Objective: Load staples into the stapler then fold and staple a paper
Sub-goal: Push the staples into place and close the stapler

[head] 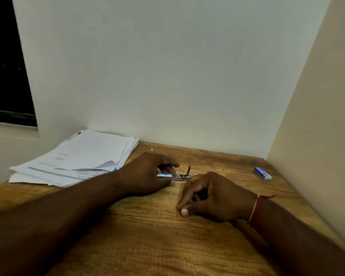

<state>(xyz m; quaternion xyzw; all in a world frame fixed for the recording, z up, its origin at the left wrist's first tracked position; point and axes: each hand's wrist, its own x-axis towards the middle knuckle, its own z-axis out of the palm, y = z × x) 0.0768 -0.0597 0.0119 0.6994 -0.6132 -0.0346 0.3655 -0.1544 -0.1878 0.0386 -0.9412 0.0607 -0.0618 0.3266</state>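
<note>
**Far left:** window (8, 66), showing dark.

**Left, far side of bench** (147, 246)**:** papers (78, 156) lying in a loose stack, edges fanning, not yet folded.

**Far centre, by the wall:** metal speck (151, 149), too small to identify.

**Centre:** left hand (147, 174) grasping the stapler (180, 176) by its left end, thumb on the near side and fingers on the far side. The stapler is lying opened flat on the bench between the two hands, with a thin arm standing upright near its right end.

**Right of centre:** right hand (213, 196) resting on the bench just beside the stapler's right end. Its fingers are curling inward and the thumb is pressing against a fingertip. I cannot tell whether it is pinching staples or nothing. A red thread (255, 210) is circling the wrist.

**Far right:** blue box (263, 173) lying well apart from both hands.

**Risks, as judged:** a staple strip may be going in askew or snapping if pinched unevenly. The upright arm may be springing back onto the fingers. The stapler may be sliding if the left grip is slackening.

**Hidden:** the left hand is covering the stapler's left half, so the channel's contents are not showing. A dark hollow is obscuring the right palm. The frame edge is cutting off both forearms.
</note>
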